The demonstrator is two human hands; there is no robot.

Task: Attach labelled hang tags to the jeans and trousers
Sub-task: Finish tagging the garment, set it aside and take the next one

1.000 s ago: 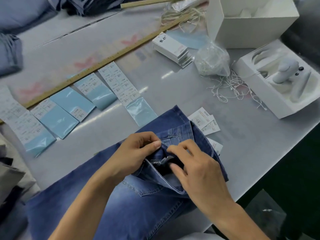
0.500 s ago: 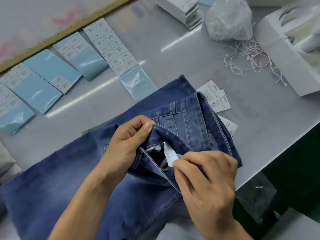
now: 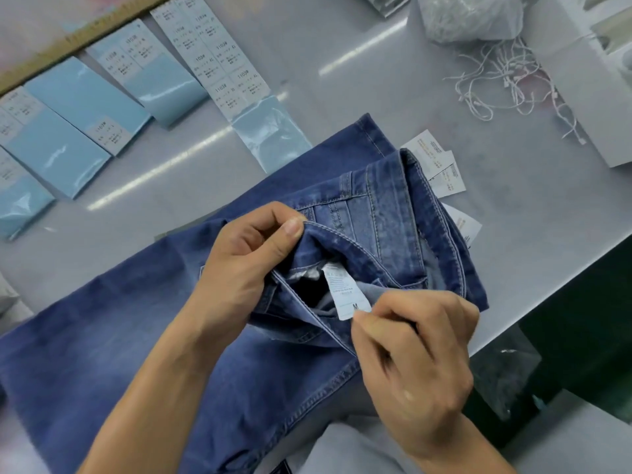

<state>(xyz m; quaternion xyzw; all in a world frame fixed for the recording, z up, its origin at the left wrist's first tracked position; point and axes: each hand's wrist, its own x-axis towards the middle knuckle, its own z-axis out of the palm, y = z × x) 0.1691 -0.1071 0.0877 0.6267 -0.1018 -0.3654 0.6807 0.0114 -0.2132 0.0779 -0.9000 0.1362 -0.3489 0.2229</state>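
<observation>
Blue jeans (image 3: 113,354) lie across the grey table (image 3: 342,97), waistband toward the right. My left hand (image 3: 239,265) pinches the waistband's upper edge and holds it apart. My right hand (image 3: 413,364) pinches the lower end of the white sewn-in care label (image 3: 343,289), pulled up out of the waist opening; an "M" shows at its bottom. Several white hang tags (image 3: 441,165) lie on the table, partly tucked under the waistband's far side.
Light-blue backing strips with printed stickers (image 3: 212,56) line the table's upper left beside a wooden ruler (image 3: 85,35). A clear bag (image 3: 468,15) and loose white strings (image 3: 496,77) lie at the upper right next to a white box (image 3: 591,107). The table edge runs down the right.
My right hand has drawn the white care label out of the waist opening and stretched it flat. The view has shifted closer and down over the jeans.
</observation>
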